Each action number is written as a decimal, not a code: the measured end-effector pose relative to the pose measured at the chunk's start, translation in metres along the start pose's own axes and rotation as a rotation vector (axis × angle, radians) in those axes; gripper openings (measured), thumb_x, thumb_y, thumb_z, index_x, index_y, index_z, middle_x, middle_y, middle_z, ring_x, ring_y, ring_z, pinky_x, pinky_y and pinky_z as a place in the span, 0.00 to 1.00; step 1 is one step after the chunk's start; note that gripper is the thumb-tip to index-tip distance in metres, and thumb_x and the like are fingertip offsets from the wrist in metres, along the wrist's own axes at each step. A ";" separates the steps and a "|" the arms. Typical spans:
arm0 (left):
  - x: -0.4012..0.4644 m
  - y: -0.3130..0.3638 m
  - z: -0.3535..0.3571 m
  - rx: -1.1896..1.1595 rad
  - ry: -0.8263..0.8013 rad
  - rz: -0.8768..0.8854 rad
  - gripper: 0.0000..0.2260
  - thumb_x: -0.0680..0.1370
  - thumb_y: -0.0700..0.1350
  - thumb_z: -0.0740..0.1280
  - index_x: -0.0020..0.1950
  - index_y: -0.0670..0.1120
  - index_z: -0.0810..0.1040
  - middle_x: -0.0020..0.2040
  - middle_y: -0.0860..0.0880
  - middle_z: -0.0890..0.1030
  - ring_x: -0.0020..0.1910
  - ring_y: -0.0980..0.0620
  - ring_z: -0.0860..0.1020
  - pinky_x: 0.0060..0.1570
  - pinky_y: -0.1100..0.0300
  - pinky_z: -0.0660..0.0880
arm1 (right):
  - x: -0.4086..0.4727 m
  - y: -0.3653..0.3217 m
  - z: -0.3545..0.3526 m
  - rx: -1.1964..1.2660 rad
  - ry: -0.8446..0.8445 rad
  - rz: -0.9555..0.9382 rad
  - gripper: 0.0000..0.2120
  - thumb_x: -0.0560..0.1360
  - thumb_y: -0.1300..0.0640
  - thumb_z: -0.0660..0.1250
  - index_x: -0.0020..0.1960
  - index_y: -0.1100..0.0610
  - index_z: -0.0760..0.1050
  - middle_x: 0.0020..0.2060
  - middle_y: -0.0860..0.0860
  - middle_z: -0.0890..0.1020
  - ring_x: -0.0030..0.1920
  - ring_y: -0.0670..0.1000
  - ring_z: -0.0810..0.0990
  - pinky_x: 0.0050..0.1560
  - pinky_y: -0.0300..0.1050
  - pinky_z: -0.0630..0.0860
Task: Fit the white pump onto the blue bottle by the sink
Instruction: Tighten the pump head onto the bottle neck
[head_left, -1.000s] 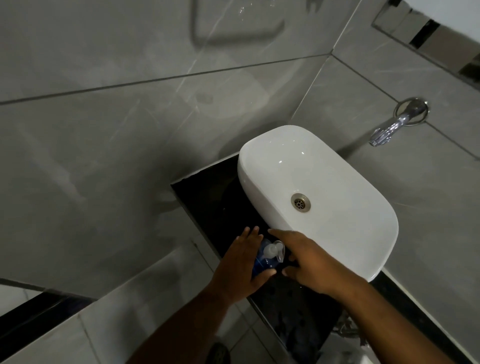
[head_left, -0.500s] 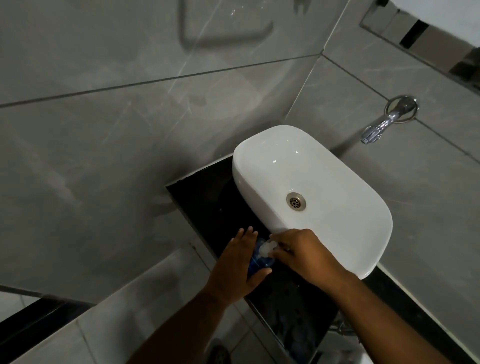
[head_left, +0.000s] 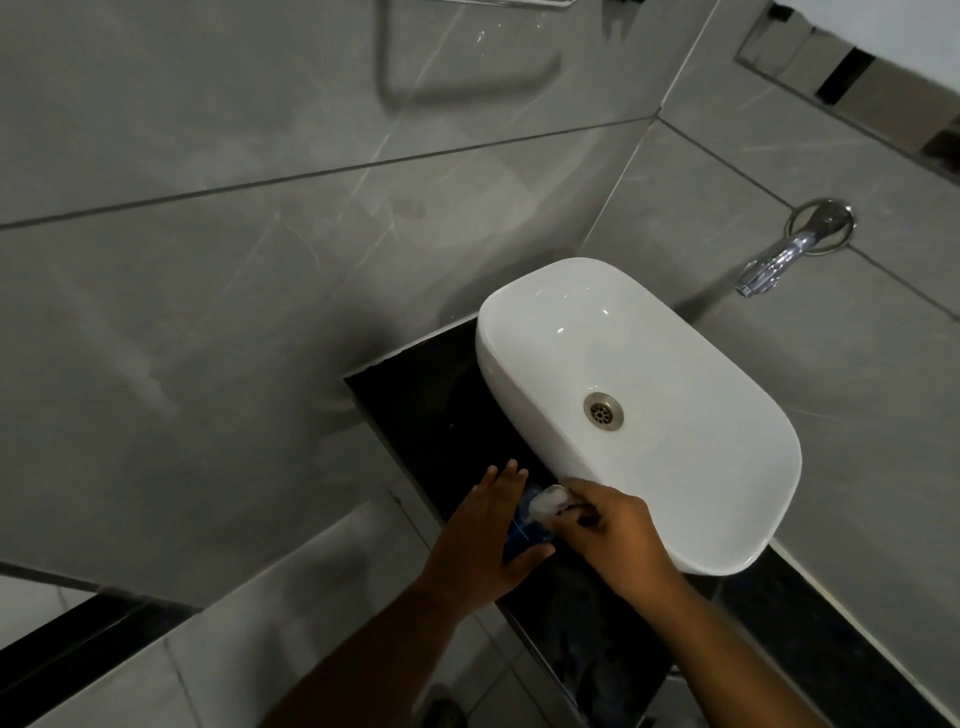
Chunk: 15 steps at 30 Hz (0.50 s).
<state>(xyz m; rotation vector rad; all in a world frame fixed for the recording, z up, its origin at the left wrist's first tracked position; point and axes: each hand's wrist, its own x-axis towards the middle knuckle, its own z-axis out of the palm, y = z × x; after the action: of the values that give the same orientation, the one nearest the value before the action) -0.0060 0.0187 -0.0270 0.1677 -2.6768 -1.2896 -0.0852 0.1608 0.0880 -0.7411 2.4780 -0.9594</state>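
On the black worktop (head_left: 431, 395), at its front edge just beside the white sink (head_left: 675, 467), stands the blue bottle (head_left: 522, 535). The left hand (head_left: 485, 540) wraps its side, fingers extended and thumb curled in front, steadying it. The right hand (head_left: 618, 535) pinches the white pump (head_left: 548, 503) from the sink side and holds it at the bottle's mouth. The pump sits on top of the bottle, so placement looks done; whether its collar is threaded or tight cannot be told, so likely 1 step remains: screwing it down.
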 end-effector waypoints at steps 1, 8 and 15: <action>0.001 0.001 -0.001 -0.068 -0.022 -0.040 0.42 0.73 0.67 0.66 0.78 0.51 0.50 0.79 0.50 0.53 0.77 0.53 0.47 0.75 0.51 0.56 | -0.001 0.001 0.004 0.038 0.009 0.031 0.18 0.71 0.61 0.74 0.46 0.36 0.81 0.42 0.39 0.87 0.42 0.40 0.85 0.44 0.30 0.79; 0.001 -0.004 -0.011 -0.303 0.001 -0.210 0.35 0.63 0.62 0.77 0.67 0.55 0.70 0.59 0.55 0.80 0.59 0.56 0.78 0.49 0.79 0.70 | -0.008 0.017 0.031 0.260 0.089 0.165 0.21 0.74 0.63 0.72 0.42 0.34 0.83 0.41 0.37 0.87 0.43 0.39 0.85 0.42 0.27 0.78; 0.009 -0.012 -0.036 -0.362 0.104 -0.201 0.27 0.66 0.52 0.79 0.63 0.53 0.76 0.55 0.56 0.82 0.53 0.65 0.78 0.51 0.71 0.76 | 0.020 0.001 0.055 0.258 0.103 0.152 0.15 0.76 0.63 0.69 0.48 0.41 0.81 0.36 0.34 0.85 0.41 0.31 0.82 0.40 0.22 0.74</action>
<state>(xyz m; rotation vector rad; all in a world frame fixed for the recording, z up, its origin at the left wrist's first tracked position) -0.0071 -0.0173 -0.0134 0.4497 -2.3389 -1.7452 -0.0729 0.1220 0.0456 -0.4233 2.3920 -1.2548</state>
